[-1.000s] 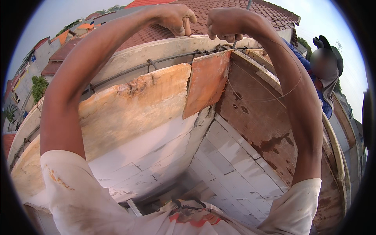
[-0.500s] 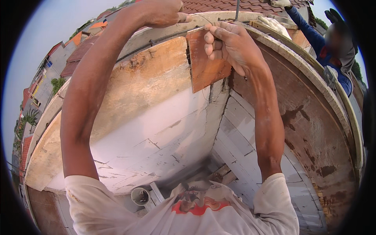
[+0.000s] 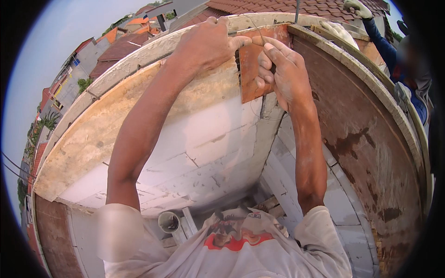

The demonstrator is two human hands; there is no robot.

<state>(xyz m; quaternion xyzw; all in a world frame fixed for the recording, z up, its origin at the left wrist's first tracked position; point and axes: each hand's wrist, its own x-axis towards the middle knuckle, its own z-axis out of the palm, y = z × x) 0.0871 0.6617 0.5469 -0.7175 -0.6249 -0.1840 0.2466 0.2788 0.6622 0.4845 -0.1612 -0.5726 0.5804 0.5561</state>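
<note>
Both hands meet at the far top edge of the formwork, over a small reddish-brown board at the wall corner. My right hand pinches a thin wire between thumb and forefinger, its other fingers curled. The wire bends up in a loop above the fingertips, and a thin strand also hangs below by the board's lower edge. My left hand is closed, one digit stretched toward the right fingertips and about touching them. Whatever its curled fingers hold is hidden.
Pale formwork panel and brown panel flank the corner, above white block walls. A bucket stands far below. At right, a co-worker's gloved hand is raised; a vertical rod rises behind the edge.
My left hand has come right and down, from apart to beside my right hand. The wire, stretched between the hands before, now bends in a loop. The view has shifted slightly.
</note>
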